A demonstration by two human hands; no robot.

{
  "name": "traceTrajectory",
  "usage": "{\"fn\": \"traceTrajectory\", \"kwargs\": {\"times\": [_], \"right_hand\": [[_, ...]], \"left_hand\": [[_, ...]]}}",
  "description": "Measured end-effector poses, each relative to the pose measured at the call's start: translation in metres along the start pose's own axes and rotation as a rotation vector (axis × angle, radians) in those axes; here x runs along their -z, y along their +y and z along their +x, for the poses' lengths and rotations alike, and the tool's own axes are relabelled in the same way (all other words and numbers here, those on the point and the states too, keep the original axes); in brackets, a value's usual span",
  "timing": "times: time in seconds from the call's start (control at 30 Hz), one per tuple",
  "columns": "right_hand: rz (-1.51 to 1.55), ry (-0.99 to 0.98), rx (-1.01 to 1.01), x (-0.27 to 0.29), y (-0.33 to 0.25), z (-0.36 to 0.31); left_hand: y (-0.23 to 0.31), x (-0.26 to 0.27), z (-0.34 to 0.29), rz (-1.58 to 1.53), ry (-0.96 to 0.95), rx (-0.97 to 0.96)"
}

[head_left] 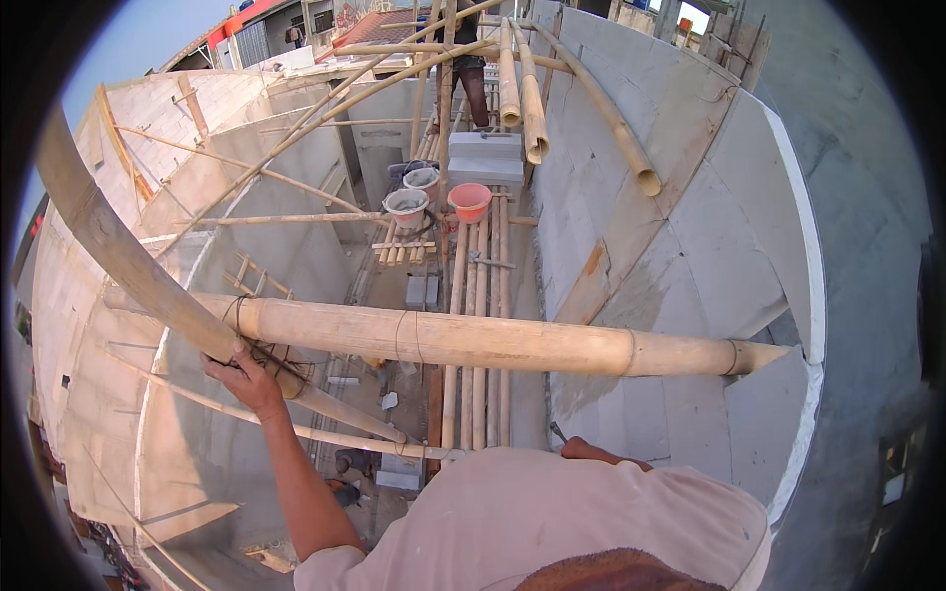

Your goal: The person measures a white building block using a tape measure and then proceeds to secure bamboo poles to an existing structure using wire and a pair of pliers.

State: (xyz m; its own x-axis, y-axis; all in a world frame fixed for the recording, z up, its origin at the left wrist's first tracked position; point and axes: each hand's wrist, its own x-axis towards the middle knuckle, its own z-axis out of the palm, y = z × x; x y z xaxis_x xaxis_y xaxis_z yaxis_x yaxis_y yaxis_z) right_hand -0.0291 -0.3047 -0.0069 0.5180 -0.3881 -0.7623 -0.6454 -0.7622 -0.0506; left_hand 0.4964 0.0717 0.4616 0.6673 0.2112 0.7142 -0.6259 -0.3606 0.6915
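Note:
My left hand [246, 382] is closed round a thick slanting bamboo pole [148, 261], just below where it crosses a horizontal bamboo pole [473, 340]. Dark wire or cord lashing [271, 362] ties the crossing beside my fingers. The horizontal pole spans in front of me, its right end at the grey block wall [690, 286]. Low by that wall is my right hand [583, 449], partly hidden by my beige sleeve and shoulder. A small dark tool end [558, 431] sticks out from it; the rest of the tool is hidden.
Below lies a walkway of bamboo poles [480, 384]. Farther along it are a red bucket [469, 203], grey buckets [405, 207] and stacked light blocks [485, 158]. Another person [470, 84] stands at the far end. Loose bamboo poles [621, 123] lean along the right wall.

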Motion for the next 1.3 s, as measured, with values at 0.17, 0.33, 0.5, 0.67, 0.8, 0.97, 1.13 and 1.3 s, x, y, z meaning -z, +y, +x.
{"fn": "traceTrajectory", "kwargs": {"times": [0.17,0.33,0.5,0.67,0.8,0.97,1.13,1.3], "right_hand": [[-0.328,-0.083,0.233,0.009,-0.016,0.003],[-0.034,-0.042,0.04,0.007,-0.003,0.012],[-0.38,-0.068,0.234,0.036,-0.016,0.001],[0.1,-0.124,0.085,0.043,-0.007,-0.02],[0.843,0.019,-0.379,0.038,-0.017,-0.043],[0.835,0.019,-0.363,0.06,-0.02,-0.053],[0.756,0.012,-0.331,0.066,-0.017,-0.061],[0.669,0.013,-0.287,0.077,-0.018,-0.06]], "left_hand": [[-0.008,0.011,0.0,0.072,0.019,-0.034],[-0.01,0.003,0.003,0.03,0.042,-0.028],[-0.024,0.03,0.004,0.107,0.063,-0.008],[-0.021,0.017,0.001,0.014,0.035,-0.01],[-0.003,0.01,0.006,-0.086,-0.009,-0.014],[-0.017,0.028,0.004,-0.009,0.071,-0.124],[-0.007,0.034,0.008,-0.084,-0.087,-0.042],[-0.015,0.042,0.012,-0.012,-0.078,0.007]]}}
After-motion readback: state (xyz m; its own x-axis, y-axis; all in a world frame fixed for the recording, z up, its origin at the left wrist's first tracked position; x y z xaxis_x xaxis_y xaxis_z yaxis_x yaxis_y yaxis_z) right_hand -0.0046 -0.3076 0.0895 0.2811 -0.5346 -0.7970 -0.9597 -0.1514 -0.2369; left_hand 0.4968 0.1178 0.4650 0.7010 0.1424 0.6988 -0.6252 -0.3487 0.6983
